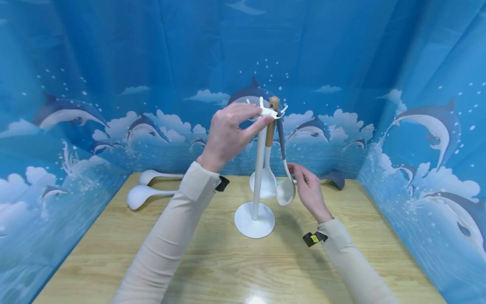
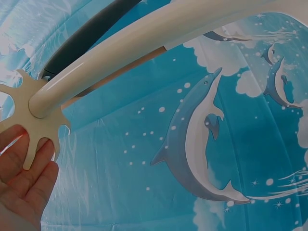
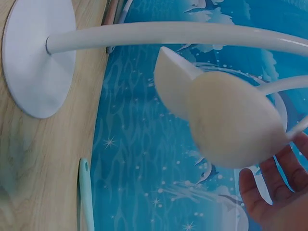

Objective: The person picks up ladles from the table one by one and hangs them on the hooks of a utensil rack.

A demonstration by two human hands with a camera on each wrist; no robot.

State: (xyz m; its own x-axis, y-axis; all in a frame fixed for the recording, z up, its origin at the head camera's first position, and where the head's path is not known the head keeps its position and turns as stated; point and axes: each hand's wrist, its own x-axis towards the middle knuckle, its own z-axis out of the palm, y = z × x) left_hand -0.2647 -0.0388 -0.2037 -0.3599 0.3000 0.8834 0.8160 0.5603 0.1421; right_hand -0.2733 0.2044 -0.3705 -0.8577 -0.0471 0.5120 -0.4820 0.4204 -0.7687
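Observation:
A white utensil stand (image 1: 260,169) rises from its round base, with a pronged hook plate at the top. My left hand (image 1: 231,131) holds the edge of that plate between thumb and fingers; the left wrist view shows fingers (image 2: 41,180) around one prong. From the plate hang a ladle with a wooden-brown handle (image 1: 269,136) and one with a grey handle (image 1: 281,137), side by side. Beside the grey-handled ladle's white bowl (image 3: 231,120) is my right hand (image 1: 309,192), its fingers loosely bent near the neck. Whether they touch it is hard to tell.
Two white ladles (image 1: 142,196) lie at the table's back left, handles partly behind my left sleeve. A dark grey ladle (image 1: 335,179) lies at the back right. A turquoise handle (image 3: 85,192) rests near the back edge. Dolphin-print curtains (image 1: 322,42) enclose the wooden table (image 1: 228,270).

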